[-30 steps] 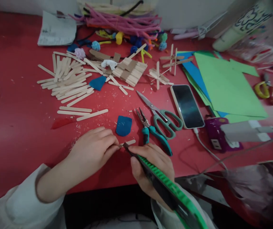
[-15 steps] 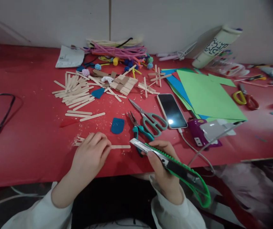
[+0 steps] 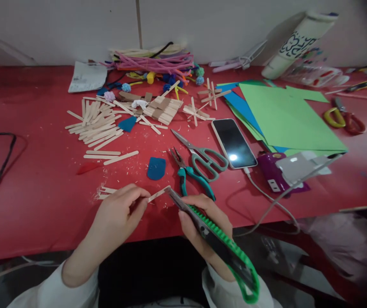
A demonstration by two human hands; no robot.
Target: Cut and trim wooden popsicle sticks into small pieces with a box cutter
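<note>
Between thumb and fingers, my left hand pinches a wooden craft stick that slants up to the right. My right hand is closed around a green and black utility knife. Its blade tip meets or lies just over the stick's far end; I cannot tell whether it touches. Short cut stick pieces lie by my left hand, partly hidden. Just beyond the blade are pliers with teal handles, open grey-handled scissors and a blue felt piece.
A pile of craft sticks spreads at the left. Pink pipe cleaners lie by the wall. A phone with a charging cable, green paper sheets and a purple box sit to the right. A patterned tumbler leans at the back.
The knife has moved left and its blade has come to the stick's end. The stick, flat on the table before, now tilts upward in my left hand. The view has shifted slightly.
</note>
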